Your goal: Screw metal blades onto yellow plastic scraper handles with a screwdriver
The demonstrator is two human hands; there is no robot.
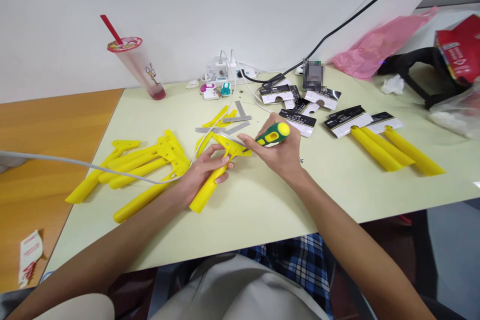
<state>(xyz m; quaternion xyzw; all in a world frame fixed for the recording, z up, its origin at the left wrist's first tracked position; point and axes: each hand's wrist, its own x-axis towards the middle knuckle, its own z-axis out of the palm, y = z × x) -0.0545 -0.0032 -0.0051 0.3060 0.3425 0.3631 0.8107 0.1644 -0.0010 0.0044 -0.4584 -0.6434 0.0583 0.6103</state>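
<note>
Status: looks partway through, one unit being worked on.

Yellow scraper [207, 191] is held over the front-middle of the bench [262, 220], head pointed away from the body, handle angled back. Its neck is gripped by the left hand [210, 167], fingers clamped around it. A grey metal edge is visible along the head.

Green-and-yellow screwdriver [275, 134] is held in the right hand [283, 152], fingers closed around it, tip brought to the right side of the head. Whether a screw is engaged cannot be told; too small.

Done, as far as can be judged: three yellow handles [378, 150] are laid at the right with printed cards [347, 121] over their head ends. Heads are covered, so fitted metal can't be confirmed.

Left, by the look of it: several loose yellow handles [135, 156] are piled at the left, no card on them, no metal strip made out. More yellow pieces [215, 119] and loose grey metal strips [238, 128] are spread just beyond the left hand. A pile of cards [298, 122] is heaped behind the right hand, no handles seen in it. Left pile is crossed by a white cable [123, 175].
</note>
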